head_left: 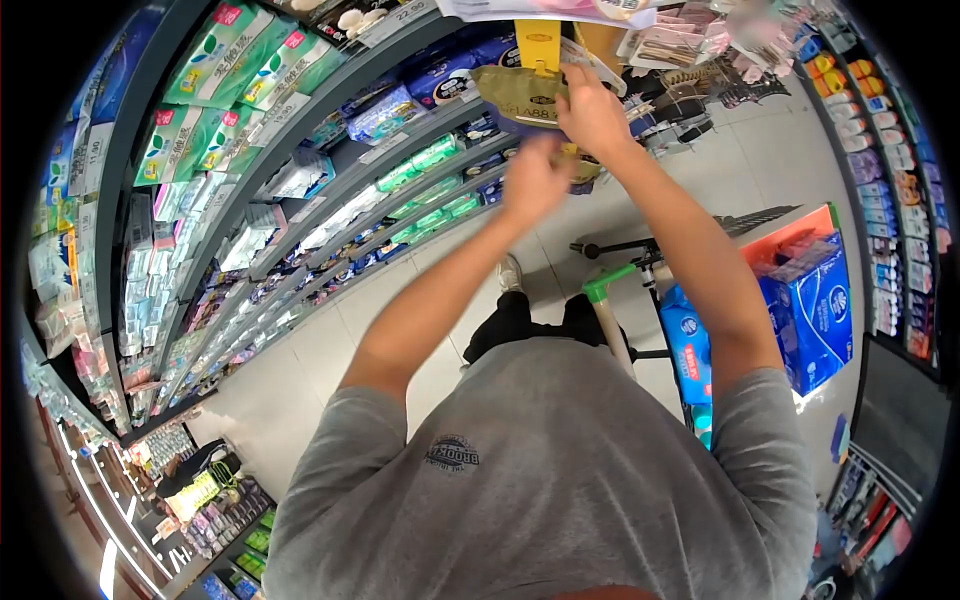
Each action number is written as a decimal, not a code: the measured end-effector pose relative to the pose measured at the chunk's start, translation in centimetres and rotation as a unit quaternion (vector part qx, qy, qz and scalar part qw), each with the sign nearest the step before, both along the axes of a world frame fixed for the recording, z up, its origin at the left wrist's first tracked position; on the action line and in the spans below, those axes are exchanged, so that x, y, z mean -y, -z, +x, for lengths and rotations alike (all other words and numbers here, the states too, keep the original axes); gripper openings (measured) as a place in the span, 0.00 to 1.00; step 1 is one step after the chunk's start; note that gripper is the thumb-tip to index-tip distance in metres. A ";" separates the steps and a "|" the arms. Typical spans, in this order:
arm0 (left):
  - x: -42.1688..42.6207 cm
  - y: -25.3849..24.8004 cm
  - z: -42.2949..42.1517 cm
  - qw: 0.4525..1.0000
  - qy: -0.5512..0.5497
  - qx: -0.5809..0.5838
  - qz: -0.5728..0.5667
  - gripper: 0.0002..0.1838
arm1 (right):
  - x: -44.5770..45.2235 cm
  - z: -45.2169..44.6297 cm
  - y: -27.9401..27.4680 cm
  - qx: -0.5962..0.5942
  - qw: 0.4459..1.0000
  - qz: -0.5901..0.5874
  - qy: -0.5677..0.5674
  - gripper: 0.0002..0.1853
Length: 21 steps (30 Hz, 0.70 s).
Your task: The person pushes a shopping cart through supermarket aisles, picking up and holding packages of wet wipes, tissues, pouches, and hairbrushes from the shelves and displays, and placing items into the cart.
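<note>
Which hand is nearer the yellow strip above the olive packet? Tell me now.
Right. The right hand is at the olive packet's right edge, just below and right of the yellow strip; the left hand, blurred, is lower, below the packet.

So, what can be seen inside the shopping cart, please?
Blue packs show in the cart on both sides of the right arm. The arm hides the space between, so what lies there cannot be seen.
</note>
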<state>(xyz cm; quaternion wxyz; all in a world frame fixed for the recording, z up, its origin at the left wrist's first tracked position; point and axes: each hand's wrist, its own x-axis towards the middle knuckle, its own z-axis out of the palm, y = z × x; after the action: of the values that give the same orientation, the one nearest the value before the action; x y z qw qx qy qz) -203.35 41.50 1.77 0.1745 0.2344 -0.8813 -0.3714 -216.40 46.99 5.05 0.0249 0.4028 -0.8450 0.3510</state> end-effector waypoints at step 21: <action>10.3 -5.9 -7.5 0.988 -0.009 -0.092 0.127 0.12 | 1.2 -2.4 -0.2 -0.117 0.992 -0.040 0.003 0.05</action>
<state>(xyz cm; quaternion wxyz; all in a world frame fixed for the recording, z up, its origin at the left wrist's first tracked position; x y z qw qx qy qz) -210.86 31.25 7.72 0.2267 0.2271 -0.8049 -0.4991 -218.75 45.79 5.26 0.1405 0.4373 -0.8228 0.3348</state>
